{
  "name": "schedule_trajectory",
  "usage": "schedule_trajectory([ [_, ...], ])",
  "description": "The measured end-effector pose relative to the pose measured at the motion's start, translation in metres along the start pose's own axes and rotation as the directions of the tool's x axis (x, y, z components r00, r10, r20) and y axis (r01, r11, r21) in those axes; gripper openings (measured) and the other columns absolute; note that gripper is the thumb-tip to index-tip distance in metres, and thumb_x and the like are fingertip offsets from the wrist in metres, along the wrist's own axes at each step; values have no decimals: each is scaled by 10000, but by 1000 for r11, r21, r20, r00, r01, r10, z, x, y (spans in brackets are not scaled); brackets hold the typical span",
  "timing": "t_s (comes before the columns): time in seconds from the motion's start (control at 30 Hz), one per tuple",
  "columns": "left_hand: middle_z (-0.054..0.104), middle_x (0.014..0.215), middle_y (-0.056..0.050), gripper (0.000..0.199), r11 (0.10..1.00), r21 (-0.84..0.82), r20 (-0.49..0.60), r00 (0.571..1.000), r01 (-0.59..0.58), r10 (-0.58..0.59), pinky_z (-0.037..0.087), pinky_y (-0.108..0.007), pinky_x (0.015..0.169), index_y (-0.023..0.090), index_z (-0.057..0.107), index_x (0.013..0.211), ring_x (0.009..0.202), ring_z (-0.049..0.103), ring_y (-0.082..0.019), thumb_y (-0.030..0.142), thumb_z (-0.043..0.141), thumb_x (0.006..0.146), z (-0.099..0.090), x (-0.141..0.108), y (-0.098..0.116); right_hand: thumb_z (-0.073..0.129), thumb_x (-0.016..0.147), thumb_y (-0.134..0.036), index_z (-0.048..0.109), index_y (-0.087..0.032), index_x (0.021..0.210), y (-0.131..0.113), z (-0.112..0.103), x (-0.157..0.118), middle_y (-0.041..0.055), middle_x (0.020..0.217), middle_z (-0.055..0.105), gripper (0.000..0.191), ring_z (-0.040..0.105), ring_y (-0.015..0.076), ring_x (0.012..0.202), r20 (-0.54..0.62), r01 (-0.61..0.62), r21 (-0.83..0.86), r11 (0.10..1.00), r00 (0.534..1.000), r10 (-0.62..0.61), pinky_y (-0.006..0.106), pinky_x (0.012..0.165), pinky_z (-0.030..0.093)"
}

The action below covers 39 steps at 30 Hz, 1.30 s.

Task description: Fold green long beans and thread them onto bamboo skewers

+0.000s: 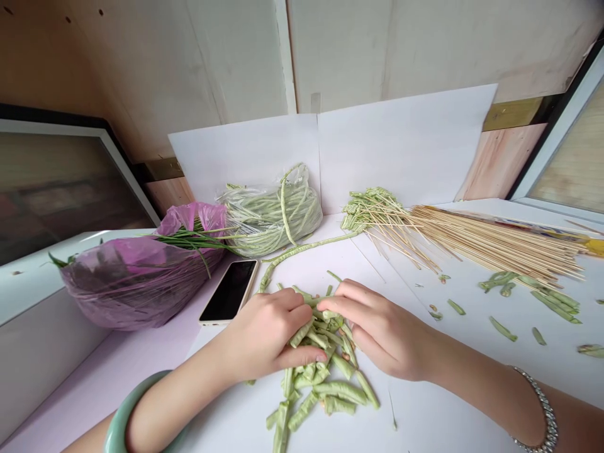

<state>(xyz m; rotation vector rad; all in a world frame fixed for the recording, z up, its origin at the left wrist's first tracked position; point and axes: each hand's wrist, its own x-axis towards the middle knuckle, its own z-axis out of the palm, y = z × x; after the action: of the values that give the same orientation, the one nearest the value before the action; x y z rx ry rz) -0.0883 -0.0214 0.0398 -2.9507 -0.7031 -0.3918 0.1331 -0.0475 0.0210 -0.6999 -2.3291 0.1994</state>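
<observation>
A loose pile of cut green bean pieces [342, 390] lies on the white table in front of me. My left hand [278, 327] rests on the pile's left side, fingers curled over some pieces, thumb stretched across them. From the right, my right hand [377, 327] reaches over the pile with its fingers bent around its upper edge. Whether either hand grips a piece is hidden. One long bean [306, 248] curves behind my left hand. Farther back, skewered beans [372, 204] lie stacked with their sticks pointing right.
A purple bag of greens [136, 283] stands at the left, beside a phone [229, 292]. Behind is a clear bag of long beans [268, 217]. Bare wooden skewers [500, 242] lie at the right, with bean scraps [503, 328] nearer.
</observation>
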Motion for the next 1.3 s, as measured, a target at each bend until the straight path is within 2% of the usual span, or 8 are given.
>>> schedule_trajectory([
  [0.13,515,724,-24,466,997,70,8,1000,25,-25,279,-277,517,166,545,825,608,465,-165,603,401,897,-2,0,2,319,863,9,549,-87,1237,3,2,0,89,947,484,449,505,134,751,-10,-73,101,992,997,74,235,604,483],
  [0.27,529,754,-32,477,996,63,32,997,66,-69,314,-279,542,167,532,809,649,488,-177,628,424,872,-2,1,2,341,909,-20,553,-149,1289,5,7,0,48,896,401,454,494,135,785,-118,-23,67,997,993,31,238,645,501],
  [0.37,524,751,-30,567,997,4,33,996,79,-79,324,-280,543,168,539,812,643,485,-179,721,414,815,0,2,0,374,905,-11,496,-193,1339,6,12,-1,44,916,452,486,523,124,788,-182,-3,83,997,983,18,232,656,511],
  [0.63,520,752,-35,708,984,-142,-26,994,104,-109,334,-280,548,167,579,890,631,471,-178,805,291,785,3,1,0,596,810,-27,486,-234,939,4,22,-1,-22,832,618,267,626,114,759,-326,-78,214,974,934,146,227,699,533],
  [0.8,510,724,-30,553,978,-201,-115,990,51,-75,344,-267,556,165,557,805,634,466,-161,661,329,890,5,1,6,587,828,-40,450,-235,804,-5,27,-2,-20,788,661,240,652,115,707,-329,-24,173,985,941,81,212,646,533],
  [0.97,476,673,-9,385,987,-146,-199,979,-63,33,318,-255,538,167,529,780,608,429,-146,449,353,973,7,-1,10,492,856,4,455,-220,861,-11,29,0,28,839,608,227,625,134,772,-326,122,57,991,940,-97,227,658,521],
  [1.17,445,693,-6,293,980,-197,-229,973,-32,-15,343,-236,554,167,496,763,613,425,-133,311,371,985,6,-3,6,624,819,-53,517,-205,984,-3,24,2,19,864,623,249,619,142,763,-233,-71,61,996,969,83,245,676,513],
  [1.3,446,694,-9,266,973,-231,-227,973,-23,-31,356,-239,560,160,510,764,619,429,-134,271,388,974,7,-3,5,607,838,-49,595,-199,920,3,22,4,11,835,645,171,618,130,759,-207,-73,54,996,975,83,228,684,509],
])
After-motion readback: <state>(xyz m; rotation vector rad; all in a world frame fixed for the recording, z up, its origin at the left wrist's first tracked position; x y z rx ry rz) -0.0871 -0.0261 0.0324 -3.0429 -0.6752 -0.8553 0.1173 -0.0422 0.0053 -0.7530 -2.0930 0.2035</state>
